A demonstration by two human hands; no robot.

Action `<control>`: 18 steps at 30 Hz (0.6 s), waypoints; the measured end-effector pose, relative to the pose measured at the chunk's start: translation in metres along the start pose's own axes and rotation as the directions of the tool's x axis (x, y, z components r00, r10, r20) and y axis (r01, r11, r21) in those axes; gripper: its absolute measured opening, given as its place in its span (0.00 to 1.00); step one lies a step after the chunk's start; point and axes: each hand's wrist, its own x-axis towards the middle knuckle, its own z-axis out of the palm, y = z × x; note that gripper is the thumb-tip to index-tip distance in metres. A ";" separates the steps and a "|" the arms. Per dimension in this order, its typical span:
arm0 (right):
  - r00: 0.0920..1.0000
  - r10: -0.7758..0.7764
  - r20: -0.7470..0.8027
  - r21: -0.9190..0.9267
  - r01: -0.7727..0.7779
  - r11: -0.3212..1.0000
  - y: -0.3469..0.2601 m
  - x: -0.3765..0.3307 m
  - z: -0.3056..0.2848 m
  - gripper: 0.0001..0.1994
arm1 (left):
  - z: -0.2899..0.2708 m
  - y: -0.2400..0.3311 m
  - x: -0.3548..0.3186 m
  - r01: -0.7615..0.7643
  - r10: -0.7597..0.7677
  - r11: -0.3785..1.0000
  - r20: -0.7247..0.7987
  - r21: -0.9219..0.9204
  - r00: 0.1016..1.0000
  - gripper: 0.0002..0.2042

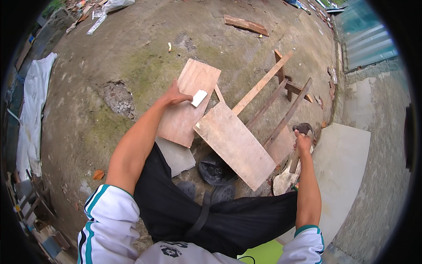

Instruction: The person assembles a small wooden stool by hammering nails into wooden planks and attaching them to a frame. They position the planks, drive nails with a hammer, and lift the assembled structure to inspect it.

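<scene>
My left hand (175, 95) is closed on the left edge of a plywood board (184, 121), its thumb over the top face and most fingers hidden. At the thumb's tip lies a small white rectangular piece (199, 98), resting on that board. A second plywood board (237, 143) slants beside it, just to the right, in front of my knees. Over on the right, my right hand (302, 141) grips a claw hammer (293, 163) near its head, with the handle hanging down below the fist.
Beyond the boards lies a frame of wooden strips (263, 83). A black plastic bag (215, 169) sits between my feet. To the right are a pale sheet (345, 163) and a concrete wall (378, 105). A loose plank (246, 25) lies farther off; white cloth (35, 114) hangs at left.
</scene>
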 end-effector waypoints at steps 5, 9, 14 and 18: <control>0.995 0.014 0.096 -0.345 0.020 0.938 0.081 0.023 0.012 0.19 | 0.012 0.013 0.007 -0.017 0.019 0.996 -0.018 0.093 1.000 0.67; 0.858 0.307 0.412 -0.318 -0.180 0.931 0.123 0.011 0.045 0.17 | 0.006 0.023 0.002 -0.059 0.080 0.951 -0.056 0.303 0.995 0.60; 0.659 0.320 0.681 -0.488 0.083 0.869 0.163 0.028 0.065 0.15 | 0.001 0.040 0.000 -0.134 0.152 0.941 -0.034 0.311 0.988 0.51; 0.528 0.482 0.700 -0.682 0.293 0.670 0.153 0.049 0.076 0.17 | 0.009 0.046 -0.013 -0.110 0.135 0.958 -0.079 0.265 0.988 0.47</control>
